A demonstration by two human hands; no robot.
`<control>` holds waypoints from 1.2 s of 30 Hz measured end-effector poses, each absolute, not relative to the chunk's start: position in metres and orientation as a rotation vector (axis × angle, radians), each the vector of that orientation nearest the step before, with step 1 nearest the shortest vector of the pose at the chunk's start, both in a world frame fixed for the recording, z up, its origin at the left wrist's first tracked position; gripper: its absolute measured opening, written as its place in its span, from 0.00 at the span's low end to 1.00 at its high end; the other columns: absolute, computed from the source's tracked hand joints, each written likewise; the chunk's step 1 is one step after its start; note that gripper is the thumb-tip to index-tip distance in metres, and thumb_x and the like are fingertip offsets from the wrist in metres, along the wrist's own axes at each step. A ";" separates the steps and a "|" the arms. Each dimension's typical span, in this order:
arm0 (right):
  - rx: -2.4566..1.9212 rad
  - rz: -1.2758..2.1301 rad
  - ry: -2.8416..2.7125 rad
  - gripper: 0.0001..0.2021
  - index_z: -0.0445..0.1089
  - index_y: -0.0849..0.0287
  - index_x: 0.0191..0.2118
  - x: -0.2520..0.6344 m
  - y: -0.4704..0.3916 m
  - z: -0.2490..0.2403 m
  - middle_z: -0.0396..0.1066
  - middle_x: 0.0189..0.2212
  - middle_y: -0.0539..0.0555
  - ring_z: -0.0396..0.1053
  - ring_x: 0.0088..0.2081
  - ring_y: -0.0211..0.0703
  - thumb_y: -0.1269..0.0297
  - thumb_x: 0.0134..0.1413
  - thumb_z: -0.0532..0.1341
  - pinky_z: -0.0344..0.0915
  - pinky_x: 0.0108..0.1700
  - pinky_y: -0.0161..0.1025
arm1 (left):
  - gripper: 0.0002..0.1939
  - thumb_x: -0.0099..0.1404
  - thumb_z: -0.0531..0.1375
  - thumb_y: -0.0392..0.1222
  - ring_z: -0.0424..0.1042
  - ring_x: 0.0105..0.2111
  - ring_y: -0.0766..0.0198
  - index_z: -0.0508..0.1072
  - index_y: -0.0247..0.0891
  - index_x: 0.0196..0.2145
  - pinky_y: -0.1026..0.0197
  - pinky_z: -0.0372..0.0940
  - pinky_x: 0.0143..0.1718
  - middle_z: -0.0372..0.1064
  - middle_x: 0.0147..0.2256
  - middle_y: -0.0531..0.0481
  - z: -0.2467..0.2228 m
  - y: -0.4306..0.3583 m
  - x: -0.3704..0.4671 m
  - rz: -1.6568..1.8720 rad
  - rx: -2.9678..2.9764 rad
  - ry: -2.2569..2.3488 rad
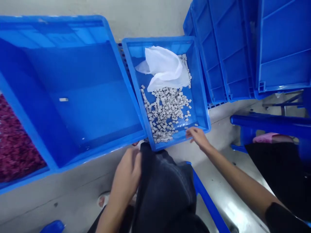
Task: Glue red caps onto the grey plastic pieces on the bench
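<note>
My left hand (127, 176) is above my lap near the front edge of the large blue bin (97, 81). It looks slightly blurred, with the thumb apart from the fingers and nothing visible in it. At the front right corner of the smaller blue bin (201, 106), my right hand (198, 136) has its fingers loosely bent over the rim, and I see nothing held. Many small light-grey plastic parts (167, 108) lie heaped on that bin's floor. A crumpled white plastic bag (165, 68) covers some at the back. One small whitish piece (63, 99) lies in the large bin.
Dark red small parts (17, 142) fill a bin at the far left. Several blue bins (225, 48) stand tilted on the right. A blue stool (267, 124) and another person's dark-clothed leg (274, 171) are at the right.
</note>
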State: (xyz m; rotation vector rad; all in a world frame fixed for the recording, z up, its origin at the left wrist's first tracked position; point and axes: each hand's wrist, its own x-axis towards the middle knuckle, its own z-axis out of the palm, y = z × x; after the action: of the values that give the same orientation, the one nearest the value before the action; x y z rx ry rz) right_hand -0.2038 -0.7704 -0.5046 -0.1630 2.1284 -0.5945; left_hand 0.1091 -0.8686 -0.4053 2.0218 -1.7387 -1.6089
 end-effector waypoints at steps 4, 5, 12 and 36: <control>-0.525 -0.628 2.193 0.25 0.76 0.55 0.71 -0.263 -0.866 -0.550 0.72 0.75 0.63 0.73 0.73 0.65 0.53 0.76 0.73 0.72 0.73 0.70 | 0.23 0.75 0.62 0.49 0.71 0.77 0.41 0.79 0.40 0.63 0.38 0.63 0.81 0.76 0.72 0.33 -0.486 -0.934 0.004 -1.603 1.689 -1.893; -0.576 -0.616 2.221 0.29 0.75 0.53 0.73 -0.272 -0.887 -0.567 0.67 0.79 0.63 0.66 0.78 0.68 0.50 0.74 0.74 0.66 0.77 0.74 | 0.27 0.73 0.64 0.48 0.63 0.82 0.38 0.77 0.39 0.66 0.36 0.57 0.84 0.67 0.78 0.30 -0.511 -0.949 -0.021 -1.580 1.663 -1.911; -0.633 -0.386 2.403 0.43 0.70 0.44 0.77 -0.268 -0.912 -0.636 0.53 0.83 0.66 0.43 0.83 0.83 0.26 0.64 0.68 0.46 0.79 0.87 | 0.44 0.76 0.65 0.62 0.52 0.83 0.21 0.66 0.32 0.78 0.20 0.47 0.82 0.54 0.82 0.18 -0.619 -0.972 -0.067 -1.273 2.002 -1.896; -0.782 -0.310 2.109 0.15 0.82 0.56 0.52 -0.199 -0.823 -0.577 0.83 0.56 0.59 0.80 0.60 0.55 0.49 0.80 0.67 0.76 0.68 0.58 | 0.23 0.81 0.53 0.47 0.77 0.59 0.27 0.84 0.34 0.55 0.36 0.68 0.61 0.80 0.53 0.24 -0.588 -0.905 -0.032 -1.422 1.614 -2.607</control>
State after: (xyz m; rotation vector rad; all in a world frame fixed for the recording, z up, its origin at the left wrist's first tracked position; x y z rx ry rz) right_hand -0.1989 -0.8235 -0.5769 -0.7821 2.1093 -0.3095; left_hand -0.0317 -0.9053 -0.5880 1.6135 -2.6070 -1.4223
